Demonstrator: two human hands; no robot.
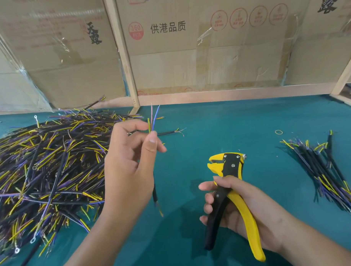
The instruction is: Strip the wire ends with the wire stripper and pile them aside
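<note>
My left hand (130, 164) holds a short black cable upright above the green table. Its thin inner wires (153, 118), yellow, pink and blue, stick up above my thumb and fingers, and its black lower end (155, 195) hangs below my palm. My right hand (239, 208) grips the yellow and black wire stripper (230, 190) by its handles, jaws pointing up and left, apart from the cable. A big heap of black cables (44, 171) lies at the left. A smaller pile of cables (327, 169) lies at the right.
One loose cable (168, 133) lies on the green table top (210, 127) behind my left hand. A yellow rubber band (278, 132) sits at the right rear. Cardboard boxes (187, 52) and a wooden frame (126, 61) close off the back.
</note>
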